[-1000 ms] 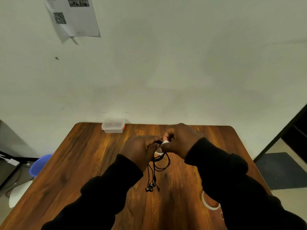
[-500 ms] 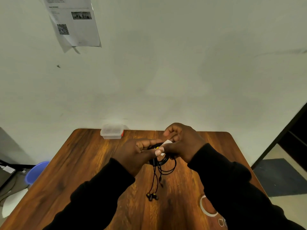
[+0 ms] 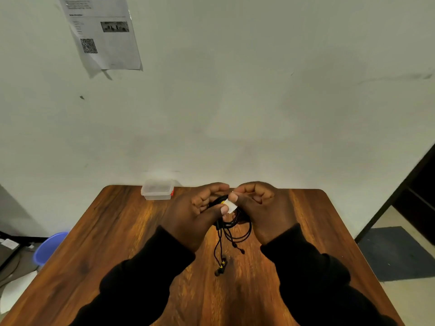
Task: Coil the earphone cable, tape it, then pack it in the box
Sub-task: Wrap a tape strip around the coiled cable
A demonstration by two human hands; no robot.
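A plain, sparsely furnished room, more like a small office or data-collection room than a home. A bare off-white wall (image 3: 235, 102) fills the upper frame, with a printed notice (image 3: 103, 31) bearing a QR code taped at upper left. Below stands a wooden table (image 3: 122, 231). At lower left, a blue bucket (image 3: 49, 247) and cables sit on the floor; a dark doorway (image 3: 414, 196) opens at right.
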